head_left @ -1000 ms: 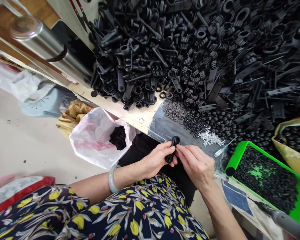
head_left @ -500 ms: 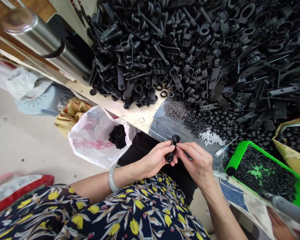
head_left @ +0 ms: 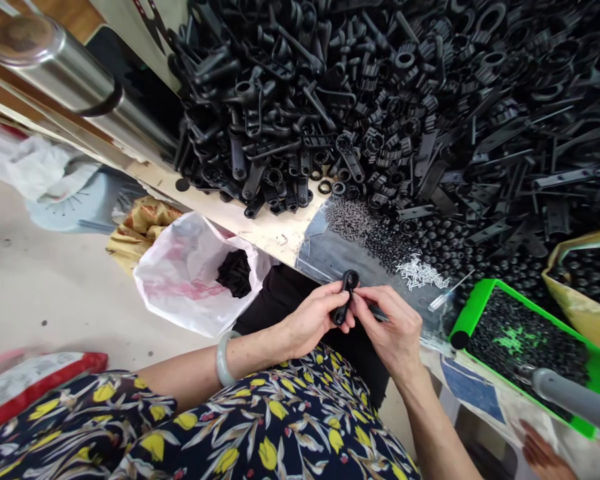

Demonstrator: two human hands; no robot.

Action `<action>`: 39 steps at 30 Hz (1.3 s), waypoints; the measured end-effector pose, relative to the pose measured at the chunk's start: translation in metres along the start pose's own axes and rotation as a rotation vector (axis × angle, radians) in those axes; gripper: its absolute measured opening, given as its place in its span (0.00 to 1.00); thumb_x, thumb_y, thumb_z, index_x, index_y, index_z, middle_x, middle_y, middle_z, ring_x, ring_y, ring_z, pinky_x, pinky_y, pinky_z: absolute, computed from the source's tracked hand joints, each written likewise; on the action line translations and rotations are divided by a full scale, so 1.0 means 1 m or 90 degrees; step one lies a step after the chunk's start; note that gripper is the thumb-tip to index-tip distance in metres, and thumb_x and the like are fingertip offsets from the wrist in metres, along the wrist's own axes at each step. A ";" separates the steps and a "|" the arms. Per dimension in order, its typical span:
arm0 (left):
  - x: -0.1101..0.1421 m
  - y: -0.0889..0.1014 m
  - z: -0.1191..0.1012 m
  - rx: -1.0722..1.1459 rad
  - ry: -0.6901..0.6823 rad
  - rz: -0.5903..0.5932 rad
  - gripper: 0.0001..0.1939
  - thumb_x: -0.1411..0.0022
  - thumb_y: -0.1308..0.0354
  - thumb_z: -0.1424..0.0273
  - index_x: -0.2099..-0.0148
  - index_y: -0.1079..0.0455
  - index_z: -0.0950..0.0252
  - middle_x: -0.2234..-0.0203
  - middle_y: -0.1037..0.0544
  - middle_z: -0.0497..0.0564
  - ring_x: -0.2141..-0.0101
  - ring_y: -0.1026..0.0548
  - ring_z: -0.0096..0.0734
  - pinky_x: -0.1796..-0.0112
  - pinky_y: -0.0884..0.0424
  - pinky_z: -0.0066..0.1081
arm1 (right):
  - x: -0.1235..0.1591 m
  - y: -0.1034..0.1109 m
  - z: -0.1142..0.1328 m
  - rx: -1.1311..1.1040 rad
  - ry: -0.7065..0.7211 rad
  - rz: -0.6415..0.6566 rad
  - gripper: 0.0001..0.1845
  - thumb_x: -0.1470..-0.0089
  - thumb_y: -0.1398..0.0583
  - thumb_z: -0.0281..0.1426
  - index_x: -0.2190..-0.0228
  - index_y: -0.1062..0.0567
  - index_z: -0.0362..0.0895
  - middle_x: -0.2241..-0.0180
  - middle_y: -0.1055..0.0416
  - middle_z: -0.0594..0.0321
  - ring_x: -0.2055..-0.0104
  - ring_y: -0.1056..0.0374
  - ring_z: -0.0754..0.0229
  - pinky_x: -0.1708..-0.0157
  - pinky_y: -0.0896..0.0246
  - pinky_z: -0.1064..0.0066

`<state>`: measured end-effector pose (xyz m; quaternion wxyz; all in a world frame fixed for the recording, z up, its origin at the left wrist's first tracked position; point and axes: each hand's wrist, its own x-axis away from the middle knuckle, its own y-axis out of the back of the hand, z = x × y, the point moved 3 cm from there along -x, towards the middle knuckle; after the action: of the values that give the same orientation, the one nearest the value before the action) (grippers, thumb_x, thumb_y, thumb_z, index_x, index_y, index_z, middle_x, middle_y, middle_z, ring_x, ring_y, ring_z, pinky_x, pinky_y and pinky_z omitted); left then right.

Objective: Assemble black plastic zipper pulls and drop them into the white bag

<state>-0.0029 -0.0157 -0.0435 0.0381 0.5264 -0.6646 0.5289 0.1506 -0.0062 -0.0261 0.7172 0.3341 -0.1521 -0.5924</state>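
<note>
My left hand (head_left: 307, 323) is wrapped round a short black plastic lever (head_left: 349, 281), its round, hollow end pointing away from me. Thumb and fingers grip it by the sides, above my lap. At the lever's right side, my right hand (head_left: 395, 327) is closed in a pinch, fingertips touching or almost touching it. Whatever lies between those fingertips is too small to make out. Just beyond the hands, small white pins (head_left: 421, 273) lie in a loose heap on the dark bench cover (head_left: 330, 250), beside a screwdriver (head_left: 441, 301) with a clear handle.
Black plastic levers (head_left: 275, 120) and rings pile up across the bench. A green tray (head_left: 473, 312) of small black pieces stands right, under a grey tube (head_left: 575, 395). A white plastic bag (head_left: 167, 287) gapes below the bench edge; a steel flask (head_left: 63, 63) lies far left.
The view has shifted slightly, so the bench items sit a little further left. Both hands keep their hold at the lever, the right one moving only very slightly.
</note>
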 end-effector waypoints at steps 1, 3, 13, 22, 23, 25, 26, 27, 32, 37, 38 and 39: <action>0.000 0.000 0.000 -0.001 -0.001 0.000 0.13 0.38 0.35 0.61 0.60 0.29 0.66 0.74 0.28 0.48 0.72 0.30 0.27 0.67 0.35 0.30 | 0.000 0.000 0.000 0.000 -0.002 0.002 0.05 0.35 0.37 0.27 0.60 0.19 0.47 0.64 0.19 0.61 0.64 0.23 0.61 0.62 0.29 0.68; 0.001 0.000 0.000 -0.002 -0.004 0.000 0.13 0.38 0.35 0.61 0.60 0.28 0.66 0.74 0.28 0.48 0.72 0.30 0.27 0.67 0.35 0.30 | -0.001 0.000 0.001 0.003 -0.001 0.007 0.05 0.34 0.37 0.28 0.60 0.19 0.47 0.64 0.19 0.61 0.64 0.23 0.60 0.63 0.29 0.68; 0.000 0.001 0.001 -0.018 -0.011 -0.003 0.14 0.39 0.34 0.60 0.60 0.28 0.66 0.73 0.29 0.48 0.72 0.30 0.27 0.68 0.36 0.29 | -0.005 0.001 0.005 0.060 0.063 0.022 0.05 0.34 0.39 0.27 0.62 0.21 0.45 0.67 0.20 0.61 0.67 0.25 0.63 0.65 0.31 0.71; 0.001 0.000 0.000 -0.065 -0.033 -0.005 0.18 0.37 0.35 0.57 0.55 0.29 0.66 0.73 0.29 0.47 0.71 0.31 0.27 0.68 0.37 0.29 | -0.009 -0.001 0.003 0.119 0.112 0.047 0.06 0.32 0.40 0.26 0.62 0.22 0.44 0.67 0.22 0.62 0.67 0.26 0.64 0.64 0.33 0.72; 0.001 0.001 0.000 -0.070 -0.035 -0.006 0.19 0.37 0.35 0.56 0.54 0.30 0.66 0.73 0.29 0.47 0.71 0.31 0.27 0.68 0.37 0.29 | -0.010 -0.001 0.003 0.128 0.117 0.052 0.06 0.32 0.40 0.26 0.62 0.23 0.44 0.67 0.22 0.62 0.67 0.26 0.64 0.64 0.33 0.72; 0.001 0.001 0.001 -0.081 -0.038 -0.005 0.21 0.36 0.35 0.54 0.52 0.30 0.66 0.73 0.29 0.47 0.71 0.32 0.27 0.68 0.37 0.29 | -0.012 -0.001 0.003 0.145 0.127 0.066 0.07 0.31 0.42 0.27 0.62 0.23 0.44 0.68 0.23 0.63 0.68 0.27 0.64 0.65 0.34 0.72; 0.000 0.002 0.001 -0.085 -0.041 -0.004 0.21 0.36 0.35 0.54 0.52 0.30 0.66 0.74 0.30 0.47 0.71 0.32 0.28 0.68 0.37 0.29 | -0.013 -0.001 0.003 0.153 0.134 0.074 0.08 0.31 0.42 0.27 0.62 0.23 0.44 0.69 0.24 0.63 0.68 0.28 0.64 0.65 0.35 0.72; 0.000 0.002 0.002 -0.089 -0.043 -0.001 0.21 0.36 0.35 0.53 0.53 0.30 0.66 0.74 0.30 0.47 0.71 0.32 0.28 0.68 0.38 0.29 | -0.015 0.000 0.002 0.158 0.142 0.083 0.08 0.30 0.42 0.27 0.62 0.23 0.43 0.69 0.25 0.63 0.68 0.28 0.64 0.65 0.35 0.72; -0.002 0.004 0.003 -0.114 -0.057 0.001 0.19 0.35 0.37 0.53 0.57 0.31 0.65 0.74 0.31 0.46 0.72 0.33 0.27 0.70 0.39 0.28 | -0.021 0.000 0.001 0.206 0.192 0.139 0.10 0.29 0.45 0.28 0.62 0.24 0.43 0.70 0.28 0.63 0.69 0.30 0.63 0.66 0.37 0.72; -0.005 0.008 0.006 -0.158 -0.074 0.002 0.18 0.32 0.39 0.54 0.56 0.33 0.64 0.75 0.31 0.45 0.73 0.34 0.25 0.72 0.40 0.27 | -0.026 -0.002 0.010 0.309 0.235 0.193 0.11 0.32 0.44 0.25 0.68 0.28 0.43 0.71 0.32 0.62 0.69 0.33 0.60 0.68 0.40 0.69; -0.006 0.008 0.007 -0.168 -0.079 0.006 0.18 0.32 0.39 0.53 0.56 0.33 0.64 0.75 0.31 0.45 0.74 0.35 0.25 0.72 0.41 0.27 | -0.027 -0.003 0.012 0.330 0.238 0.199 0.11 0.33 0.42 0.25 0.69 0.29 0.43 0.71 0.33 0.62 0.69 0.33 0.59 0.69 0.41 0.68; -0.006 0.009 0.007 -0.175 -0.081 0.010 0.18 0.32 0.39 0.53 0.57 0.33 0.64 0.75 0.32 0.44 0.74 0.35 0.25 0.72 0.41 0.27 | -0.028 -0.004 0.014 0.349 0.239 0.202 0.10 0.34 0.41 0.24 0.70 0.29 0.44 0.71 0.33 0.62 0.70 0.33 0.59 0.70 0.41 0.68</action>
<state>-0.0032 -0.0181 -0.0566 0.0634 0.5438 -0.7358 0.3986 0.1321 0.0158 -0.0134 0.6995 0.5889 -0.2209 -0.3392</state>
